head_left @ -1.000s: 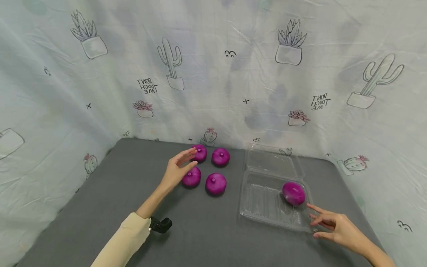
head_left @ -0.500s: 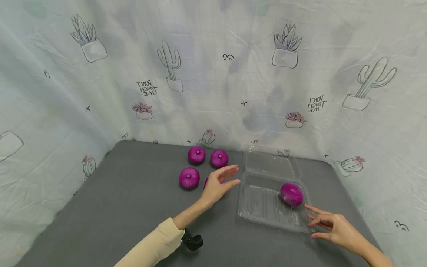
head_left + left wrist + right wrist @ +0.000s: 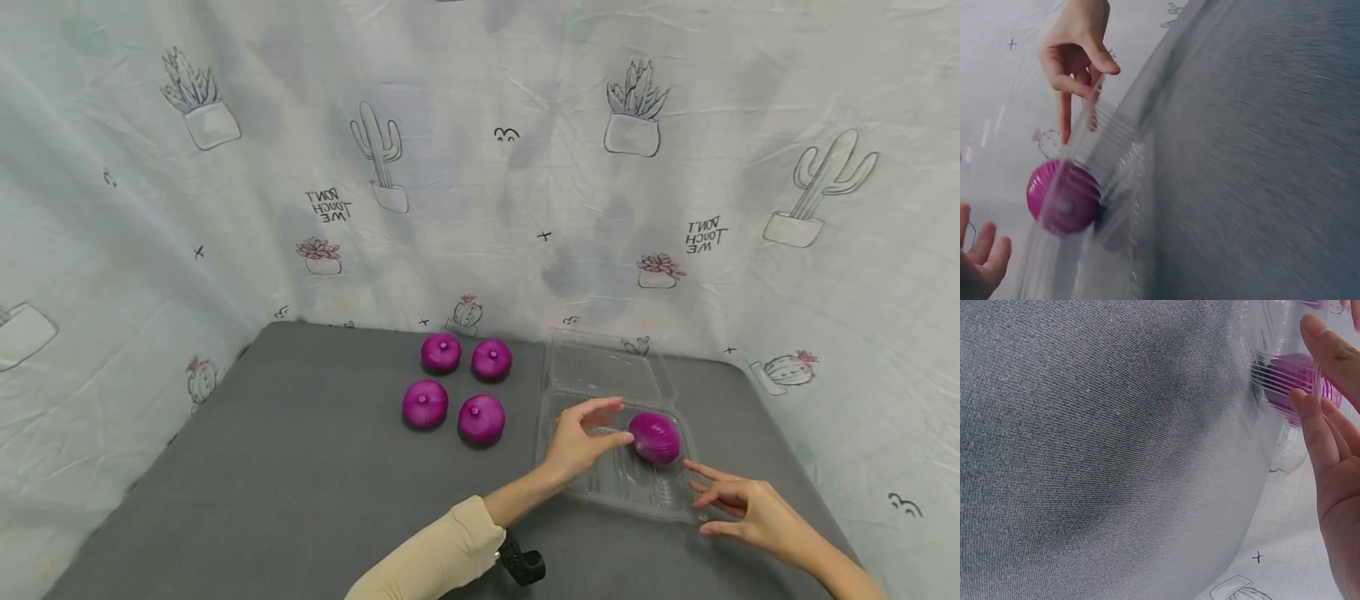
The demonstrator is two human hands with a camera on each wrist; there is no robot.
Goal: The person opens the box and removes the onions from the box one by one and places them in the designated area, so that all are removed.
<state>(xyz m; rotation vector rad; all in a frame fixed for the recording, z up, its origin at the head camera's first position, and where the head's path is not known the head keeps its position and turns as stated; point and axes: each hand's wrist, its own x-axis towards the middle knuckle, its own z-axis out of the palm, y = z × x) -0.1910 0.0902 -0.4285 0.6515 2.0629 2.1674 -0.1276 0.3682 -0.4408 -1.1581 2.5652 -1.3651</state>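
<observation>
A red onion (image 3: 655,438) lies tilted in the right part of a clear plastic clamshell box (image 3: 611,497). My left hand (image 3: 581,437) hovers over the box just left of that onion, thumb and fingers apart and nothing between them. At the box's right edge is my right hand (image 3: 753,512), its fingers loosely spread with the fingertips at the rim. In the right wrist view, its thumb (image 3: 1315,326) and fingers overlap the clear wall, with the onion (image 3: 1288,378) behind. The left wrist view shows the onion (image 3: 1063,197) between both hands.
Several more red onions (image 3: 482,419) stand stem up in two rows left of the box. The box's lid (image 3: 600,367) lies folded back toward the rear. A grey cloth (image 3: 300,467) covers the table, and a cactus-print curtain (image 3: 450,167) hangs behind it.
My left hand has moved right, from above the group of onions to over the box beside the onion in it. My right hand stays at the box's right edge.
</observation>
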